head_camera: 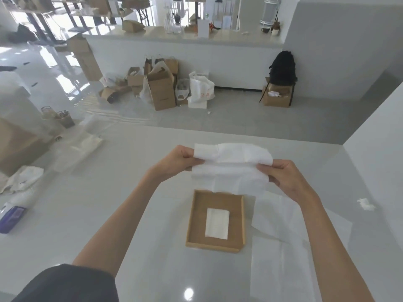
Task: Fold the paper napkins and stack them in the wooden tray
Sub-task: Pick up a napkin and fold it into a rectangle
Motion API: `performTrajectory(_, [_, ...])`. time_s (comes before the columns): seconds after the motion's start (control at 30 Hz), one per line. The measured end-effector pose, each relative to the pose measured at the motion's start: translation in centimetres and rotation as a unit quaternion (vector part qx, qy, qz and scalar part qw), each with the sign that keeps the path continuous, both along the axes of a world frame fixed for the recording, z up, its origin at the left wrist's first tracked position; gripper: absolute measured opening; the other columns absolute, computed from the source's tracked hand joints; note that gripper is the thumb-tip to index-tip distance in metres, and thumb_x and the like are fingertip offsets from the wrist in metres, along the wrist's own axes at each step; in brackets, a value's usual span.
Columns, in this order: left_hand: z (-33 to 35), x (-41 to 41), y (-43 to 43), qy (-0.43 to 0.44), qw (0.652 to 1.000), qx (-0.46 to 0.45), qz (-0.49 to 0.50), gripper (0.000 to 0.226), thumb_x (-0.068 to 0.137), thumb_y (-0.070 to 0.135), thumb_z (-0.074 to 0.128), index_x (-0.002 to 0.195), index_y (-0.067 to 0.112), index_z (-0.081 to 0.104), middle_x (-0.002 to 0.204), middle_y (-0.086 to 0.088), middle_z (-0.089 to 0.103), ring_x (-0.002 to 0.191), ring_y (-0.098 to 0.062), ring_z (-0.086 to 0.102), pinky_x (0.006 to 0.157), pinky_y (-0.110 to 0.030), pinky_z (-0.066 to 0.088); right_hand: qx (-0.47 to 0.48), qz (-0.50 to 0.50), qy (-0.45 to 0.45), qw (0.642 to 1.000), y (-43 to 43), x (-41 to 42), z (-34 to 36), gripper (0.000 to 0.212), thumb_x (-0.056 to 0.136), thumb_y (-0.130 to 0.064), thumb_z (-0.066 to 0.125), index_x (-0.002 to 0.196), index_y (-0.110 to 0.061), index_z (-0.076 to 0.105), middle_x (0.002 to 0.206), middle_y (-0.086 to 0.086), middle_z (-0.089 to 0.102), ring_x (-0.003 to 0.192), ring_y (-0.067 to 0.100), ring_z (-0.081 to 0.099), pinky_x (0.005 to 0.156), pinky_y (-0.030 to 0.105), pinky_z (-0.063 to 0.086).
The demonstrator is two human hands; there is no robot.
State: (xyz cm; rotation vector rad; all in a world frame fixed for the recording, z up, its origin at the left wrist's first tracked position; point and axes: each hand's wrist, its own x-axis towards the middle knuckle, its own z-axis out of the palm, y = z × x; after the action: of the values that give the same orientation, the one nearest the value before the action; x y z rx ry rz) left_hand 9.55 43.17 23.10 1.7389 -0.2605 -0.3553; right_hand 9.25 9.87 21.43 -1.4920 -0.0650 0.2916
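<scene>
My left hand (pixel 174 162) and right hand (pixel 285 177) pinch the napkin (pixel 231 168) edges in their fingers; align corners squarely before creasing, tray (pixel 194 223) at six o'clock.

Single head view, looking forward and down, close over white table (pixel 109 214).

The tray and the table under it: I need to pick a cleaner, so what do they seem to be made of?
The tray looks like light unfinished wood or bamboo, possibly fibreboard: matte tan, with thin raised walls. The table looks like a glossy white laminate or stone-like top; it mirrors a ceiling light. Neither can be settled by sight.
</scene>
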Motion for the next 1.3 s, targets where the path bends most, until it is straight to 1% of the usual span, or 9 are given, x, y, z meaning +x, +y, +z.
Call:
performTrajectory(0.2, [0.8,1.6,-1.3,-0.135,0.99,0.005,0.038,0.042,0.081,-0.03,0.042,0.097,-0.011,0.076,0.107,-0.019,0.074,0.095,-0.019,0.071,0.081,-0.031,0.055,-0.067,-0.03,-0.144,0.987,0.0,1.9,1.9,0.045,0.086,0.024,0.053,0.09,-0.011,0.081,0.093,-0.013,0.081,0.094,0.004,0.075,0.079,0.018,0.056])
performTrajectory(0.37, [-0.1,2.2,-2.1,-0.112,0.991,-0.005,0.074,0.05,0.09,-0.025,0.033,0.093,0.003,0.075,0.1,-0.016,0.071,0.091,-0.017,0.069,0.086,-0.031,0.056,-0.092,-0.064,-0.177,0.978,-0.5,2.7,1.0,0.068,0.082,0.028,0.046,0.057,-0.025,0.079,0.1,0.008,0.076,0.091,0.009,0.073,0.079,0.02,0.054])
performTrajectory(0.57, [0.2,3.0,-2.5,-0.102,0.988,-0.021,0.111,0.035,0.096,-0.017,0.043,0.1,0.0,0.074,0.104,-0.015,0.074,0.088,-0.014,0.074,0.087,-0.026,0.058,-0.128,-0.076,-0.171,0.974,-1.5,3.4,1.0,0.059,0.09,0.014,0.056,0.068,-0.033,0.082,0.097,-0.021,0.079,0.095,0.0,0.072,0.081,0.009,0.05])
performTrajectory(0.77, [-0.1,3.0,-2.7,-0.129,0.982,0.022,0.138,0.032,0.098,-0.012,0.048,0.111,0.002,0.074,0.116,-0.015,0.073,0.106,-0.025,0.069,0.099,-0.036,0.053,-0.058,-0.039,-0.105,0.992,-1.1,3.5,1.1,0.032,0.095,-0.011,0.054,0.088,-0.02,0.084,0.104,-0.004,0.079,0.104,0.011,0.071,0.09,0.022,0.053])
performTrajectory(0.93, [-0.5,2.6,-2.0,-0.127,0.976,0.088,0.151,0.039,0.097,-0.016,0.043,0.113,0.002,0.074,0.123,-0.012,0.07,0.118,-0.024,0.065,0.109,-0.035,0.046,-0.171,-0.117,-0.194,0.959,0.9,4.0,1.3,0.018,0.094,-0.015,0.07,0.093,-0.032,0.077,0.075,-0.019,0.069,0.069,0.006,0.057,0.063,0.013,0.043])
performTrajectory(1.0, [-1.0,2.5,-1.8,-0.156,0.953,0.178,0.191,0.041,0.094,-0.019,0.042,0.103,0.001,0.076,0.126,-0.011,0.069,0.126,-0.027,0.06,0.11,-0.031,0.042,-0.211,-0.1,-0.226,0.946,1.9,4.1,2.2,0.025,0.094,-0.012,0.069,0.106,-0.033,0.073,0.089,-0.014,0.071,0.077,0.006,0.061,0.069,0.012,0.045])
performTrajectory(1.1, [-0.4,2.0,-2.8,-0.203,0.944,0.21,0.156,0.03,0.095,0.009,0.066,0.124,0.017,0.066,0.138,0.002,0.061,0.132,-0.014,0.051,0.11,-0.025,0.035,-0.305,-0.001,-0.252,0.919,3.7,4.2,5.2,0.04,0.097,-0.016,0.065,0.127,-0.041,0.06,0.101,-0.017,0.07,0.092,-0.013,0.061,0.076,0.003,0.044])
performTrajectory(1.17, [0.5,1.9,-4.4,-0.167,0.965,0.2,0.042,0.057,0.09,0.036,0.073,0.142,0.03,0.051,0.145,0.016,0.048,0.131,0.004,0.04,0.105,-0.012,0.029,-0.371,0.08,-0.248,0.891,5.1,4.4,7.2,0.045,0.098,-0.016,0.062,0.132,-0.044,0.053,0.1,-0.016,0.071,0.092,-0.006,0.063,0.075,0.013,0.049])
performTrajectory(1.3, [1.2,1.9,-7.1,-0.111,0.984,0.139,-0.011,0.01,0.096,0.033,0.066,0.094,0.024,0.068,0.079,0.026,0.059,0.071,0.006,0.054,0.067,-0.014,0.04,-0.443,0.163,-0.244,0.847,7.4,4.8,9.3,0.045,0.097,-0.01,0.061,0.13,-0.04,0.057,0.107,-0.003,0.072,0.092,0.002,0.063,0.072,0.028,0.052])
